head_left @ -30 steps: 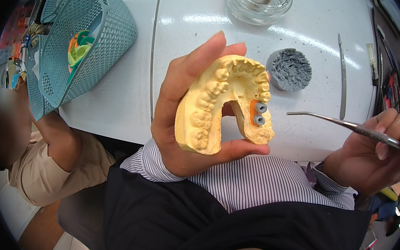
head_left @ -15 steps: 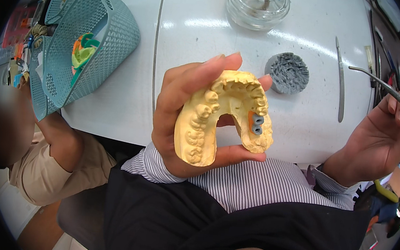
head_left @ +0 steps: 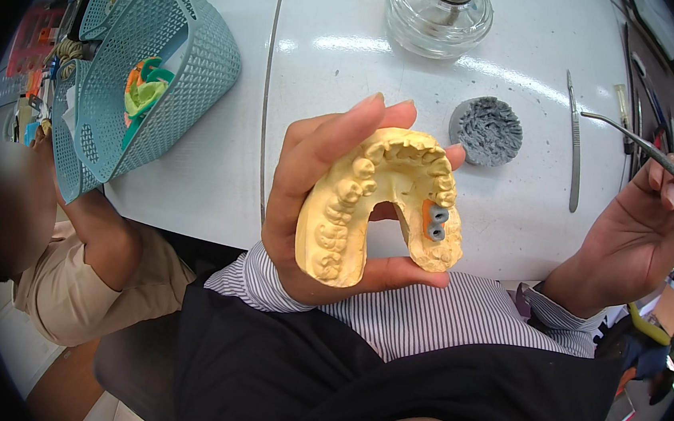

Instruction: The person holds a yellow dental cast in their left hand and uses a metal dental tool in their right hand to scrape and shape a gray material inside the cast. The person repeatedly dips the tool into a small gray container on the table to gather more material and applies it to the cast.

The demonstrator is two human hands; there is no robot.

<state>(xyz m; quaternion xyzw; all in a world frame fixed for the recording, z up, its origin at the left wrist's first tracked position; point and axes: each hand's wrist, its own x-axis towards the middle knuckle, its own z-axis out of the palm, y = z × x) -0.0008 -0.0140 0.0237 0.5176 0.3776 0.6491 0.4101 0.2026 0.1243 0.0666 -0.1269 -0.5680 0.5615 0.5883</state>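
Note:
A yellow plaster dental model (head_left: pixel 335 214) of a lower tooth arch is held up over the front of the table by my left hand (head_left: pixel 300 175). Its fingers wrap behind the model and the thumb presses the near end. Two small grey wax caps (head_left: pixel 437 223) with holes sit in the right side of the arch, beside an orange patch. At the right, my right hand (head_left: pixel 632 228) is closed round a thin metal wax carving tool (head_left: pixel 639 142), whose bent tip points left, apart from the model. Beyond the model lies a round block of grey wax (head_left: pixel 486 131) with a scraped top.
A glass spirit burner (head_left: pixel 438 19) stands at the back. A scalpel-like metal knife (head_left: pixel 573 143) lies right of the wax. Light blue plastic baskets (head_left: pixel 197 70) holding coloured pieces are at the left, next to another person's arm (head_left: pixel 102 234). Several tools (head_left: pixel 643 101) line the right edge.
The dental model in my left hand has shifted slightly right and toward me in the picture. The right hand with the carving tool stays nearly where it was. The table items shift slightly too.

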